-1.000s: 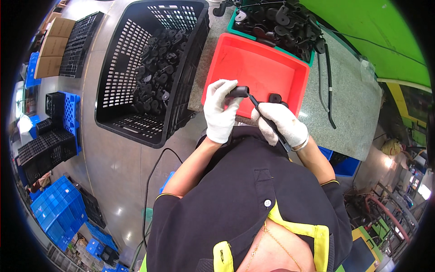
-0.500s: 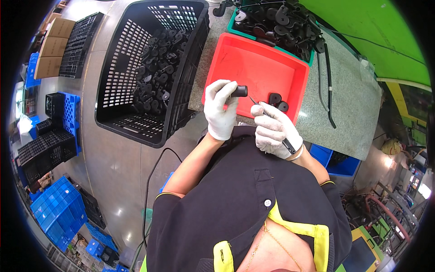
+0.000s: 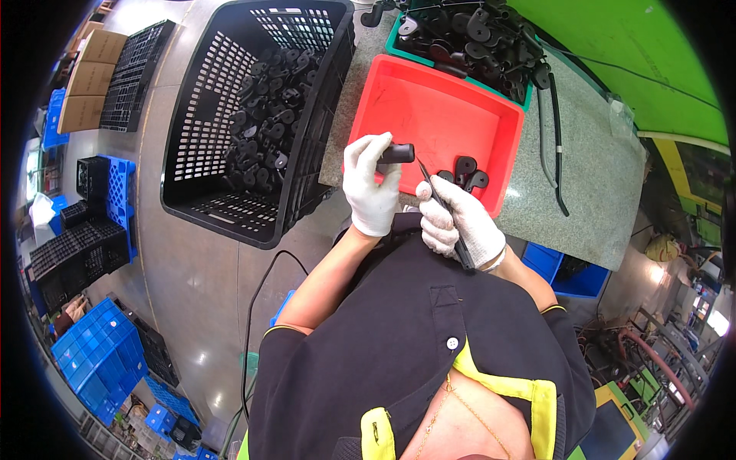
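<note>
My left hand (image 3: 372, 188), in a white glove, holds a small black rubber part (image 3: 396, 153) over the near edge of the red tray (image 3: 399, 100). In my right hand (image 3: 458, 221), also gloved, is a thin black pointed tool (image 3: 441, 207), held like a pen. Its tip points up toward the part and sits just beside it. A few finished black parts (image 3: 462, 170) lie in the tray's near right corner.
A large black slatted crate (image 3: 207, 130) with several black parts (image 3: 264, 115) stands on the floor at the left. A green tray (image 3: 475, 38) heaped with black parts sits beyond the red one on the grey stone table (image 3: 590, 184). Blue crates (image 3: 100, 360) stand lower left.
My right hand has drawn back from the tray toward my body and turned the tool's tip up to the part. The left hand has kept the part almost still.
</note>
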Tool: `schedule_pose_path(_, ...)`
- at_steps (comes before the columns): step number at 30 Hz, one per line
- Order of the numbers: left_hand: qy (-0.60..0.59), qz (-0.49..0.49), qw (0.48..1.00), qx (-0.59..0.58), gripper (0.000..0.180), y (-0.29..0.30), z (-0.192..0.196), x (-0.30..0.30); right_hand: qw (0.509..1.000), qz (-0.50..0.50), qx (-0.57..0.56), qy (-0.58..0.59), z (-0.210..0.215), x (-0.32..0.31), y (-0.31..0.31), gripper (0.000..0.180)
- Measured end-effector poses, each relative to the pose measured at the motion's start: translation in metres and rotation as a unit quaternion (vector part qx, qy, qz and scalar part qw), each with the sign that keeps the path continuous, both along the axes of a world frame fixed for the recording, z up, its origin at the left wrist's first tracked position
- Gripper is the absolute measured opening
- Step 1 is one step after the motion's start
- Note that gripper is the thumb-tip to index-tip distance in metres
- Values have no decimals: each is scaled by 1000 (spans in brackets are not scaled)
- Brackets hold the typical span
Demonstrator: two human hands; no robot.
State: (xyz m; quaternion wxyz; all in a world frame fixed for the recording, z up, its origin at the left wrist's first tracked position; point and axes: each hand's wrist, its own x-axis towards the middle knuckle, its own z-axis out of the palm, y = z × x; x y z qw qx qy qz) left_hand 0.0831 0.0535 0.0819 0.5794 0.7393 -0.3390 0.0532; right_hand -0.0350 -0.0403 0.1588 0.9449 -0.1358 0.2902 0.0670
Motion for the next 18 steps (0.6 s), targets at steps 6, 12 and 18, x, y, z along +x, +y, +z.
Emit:
schedule_pose_path(6,78,-24,997,-11,57,1,5,-4,959,-57,-276,4,10,3,-6,30)
schedule_pose_path(12,25,-62,998,-7,59,0,2,-4,675,67,-733,51,-11,32,-36,27)
schedule_pose_path(18,150,-64,987,-13,63,-2,7,-8,793,36,-604,70,-9,33,-36,16)
